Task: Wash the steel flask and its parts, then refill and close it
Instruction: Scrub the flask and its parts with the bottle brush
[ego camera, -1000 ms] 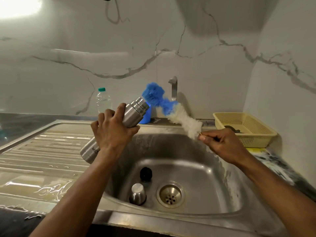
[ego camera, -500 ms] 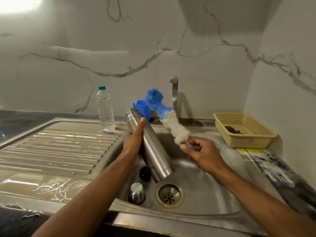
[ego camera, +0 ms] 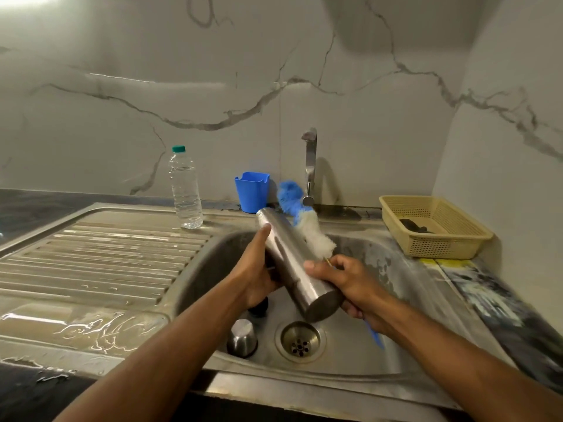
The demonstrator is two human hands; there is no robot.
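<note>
Both hands clamped on flask point(ego camera: 292, 263) over sink point(ego camera: 396, 269): left hand point(ego camera: 256, 278) mid-body, right hand point(ego camera: 350, 287) w/ brush point(ego camera: 313, 236) near base; axis runs base-near to far-left.

No legible text anywhere.

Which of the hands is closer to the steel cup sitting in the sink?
Left. The left hand grips the flask just above the steel cup; the right hand is farther right, beyond the drain.

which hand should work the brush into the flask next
Right. The right hand already grips the brush, whose bristles lie beside the flask. The left hand holds the flask body.
</note>
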